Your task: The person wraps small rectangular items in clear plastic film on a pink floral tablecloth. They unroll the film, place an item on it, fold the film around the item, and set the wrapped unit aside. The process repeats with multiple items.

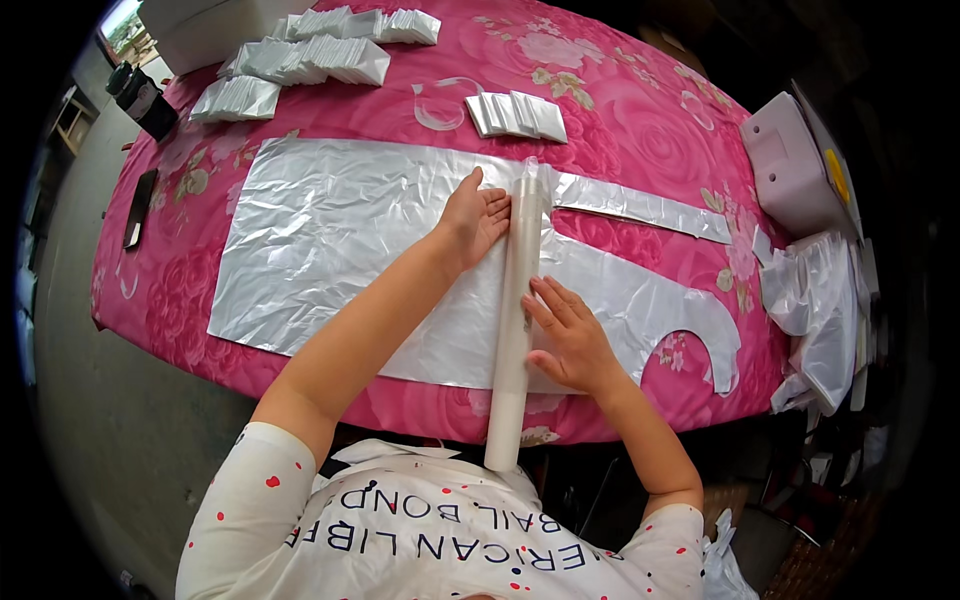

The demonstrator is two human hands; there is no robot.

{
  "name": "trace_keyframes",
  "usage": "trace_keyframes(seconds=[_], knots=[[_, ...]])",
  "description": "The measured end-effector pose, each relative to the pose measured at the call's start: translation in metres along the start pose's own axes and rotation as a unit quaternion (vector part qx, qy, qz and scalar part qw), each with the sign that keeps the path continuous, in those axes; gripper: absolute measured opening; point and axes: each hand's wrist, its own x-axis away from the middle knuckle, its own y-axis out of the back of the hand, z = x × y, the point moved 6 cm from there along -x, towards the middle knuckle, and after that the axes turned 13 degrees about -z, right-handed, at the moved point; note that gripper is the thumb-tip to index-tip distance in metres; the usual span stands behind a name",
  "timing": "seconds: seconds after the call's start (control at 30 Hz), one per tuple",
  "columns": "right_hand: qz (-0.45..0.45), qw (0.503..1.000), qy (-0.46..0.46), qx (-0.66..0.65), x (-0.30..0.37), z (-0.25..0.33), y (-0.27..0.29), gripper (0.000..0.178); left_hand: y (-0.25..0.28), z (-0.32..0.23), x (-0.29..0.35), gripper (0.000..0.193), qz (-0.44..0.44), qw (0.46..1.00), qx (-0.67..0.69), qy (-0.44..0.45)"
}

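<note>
A translucent whitish roll or tube lies lengthwise across a thin silvery plastic sheet, its near end reaching past the table edge toward my body. My left hand is on the roll's left side near its far end, fingers stretched out. On the other side, my right hand rests flat against the roll, fingers spread. To the right of the roll the plastic has a curved cutout, like an apron or bag shape. One folded strip of the same film stretches off to the right.
A pink floral cloth covers the table. Several stacks of folded silvery packets stand at the far left, a smaller row of packets beyond the roll. A dark bottle, black phone-like object, white box and plastic bags sit around the edges.
</note>
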Motion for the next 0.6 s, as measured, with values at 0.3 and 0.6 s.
trace_keyframes(seconds=[0.3, 0.6], knots=[[0.038, 0.989, 0.139, 0.029, -0.076, 0.074, -0.076, 0.064, 0.068, -0.091, 0.066, 0.041, -0.038, 0.950, -0.129, -0.282], [0.047, 0.940, 0.235, -0.245, -0.130, 0.181, -0.122, 0.050, 0.267, -0.168, 0.196, 0.040, -0.192, 0.873, -0.225, -0.387]])
